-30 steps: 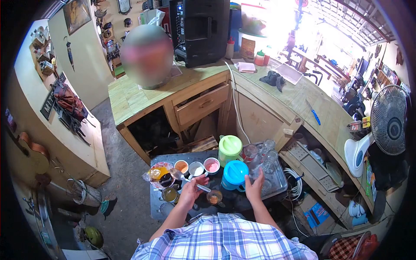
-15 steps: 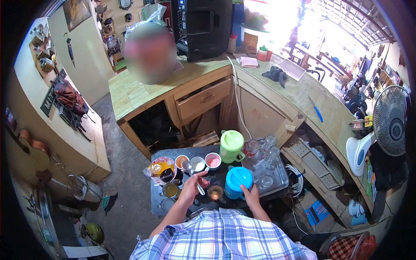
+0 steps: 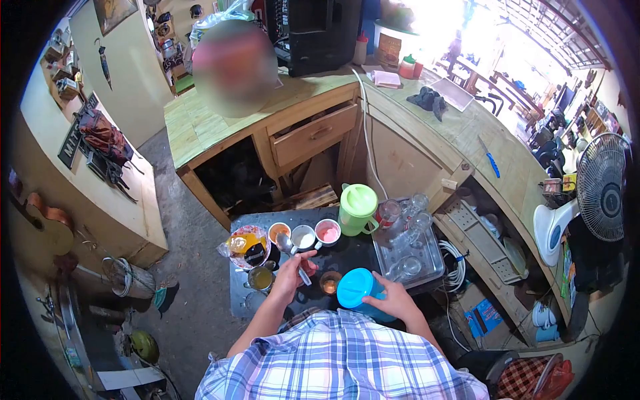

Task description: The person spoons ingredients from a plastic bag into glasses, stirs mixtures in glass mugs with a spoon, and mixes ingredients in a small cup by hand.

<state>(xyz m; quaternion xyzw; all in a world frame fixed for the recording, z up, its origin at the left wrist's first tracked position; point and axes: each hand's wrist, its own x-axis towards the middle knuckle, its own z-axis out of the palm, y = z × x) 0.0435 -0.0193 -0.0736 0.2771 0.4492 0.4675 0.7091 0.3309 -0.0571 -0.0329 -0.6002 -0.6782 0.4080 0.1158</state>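
My left hand [image 3: 291, 275] grips a metal spoon [image 3: 285, 244], its bowl over the left side of the small table. My right hand [image 3: 395, 299] is closed on the blue-lidded pitcher [image 3: 355, 287], which tilts toward the left. Just left of the pitcher stands a glass [image 3: 330, 283] with some brown contents. Beyond my left hand are three cups: one with orange contents [image 3: 279, 232], one with white [image 3: 303, 238] and one with pink [image 3: 327, 232]. A green pitcher [image 3: 359, 207] stands behind the blue one. A glass of yellowish liquid [image 3: 260, 279] is left of my left hand.
A tray [image 3: 433, 263] at the right holds several clear glasses. Yellow packets lie in a patterned bowl [image 3: 235, 257] at the left. Behind is a wooden counter [image 3: 313, 100] with a black speaker [image 3: 325, 40] and a blue knife [image 3: 493, 164]. A fan [image 3: 600, 190] stands at the right.
My right hand has closed on the blue-lidded pitcher, which has moved nearer my body and now tilts left. My left hand still has the spoon. The camera view has shifted slightly.
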